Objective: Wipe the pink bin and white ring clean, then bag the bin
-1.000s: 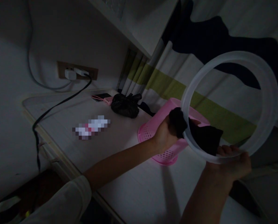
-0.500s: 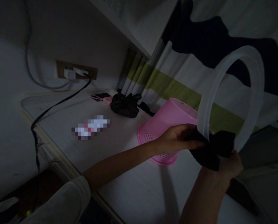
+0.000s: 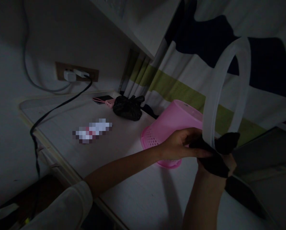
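Observation:
A translucent white ring (image 3: 219, 86) stands up in front of the curtain, its lower part meeting a piece of soft black material (image 3: 211, 158). Whether this is cloth or plastic, I cannot tell. My left hand (image 3: 177, 143) pinches the black piece at its left end, thumb in front. Lower right, my right hand (image 3: 229, 164) is closed round the bottom of the ring and the black piece, which hides most of its fingers. Just behind my left hand, a pink basket (image 3: 173, 119) with small holes seems to stand upside down on the white table.
A knotted black plastic bag (image 3: 127, 108) lies at the back of the table (image 3: 133, 179), beside a pink device with a strap (image 3: 109, 102) and a dark flat object. A blurred-out item (image 3: 92, 131) lies left. Cables hang from a wall socket (image 3: 77, 72); a shelf (image 3: 133, 32) juts overhead.
The ring has swung left and turned, so it looks narrower. My right hand has moved left with it, while my left hand stays nearly where it was on the black piece.

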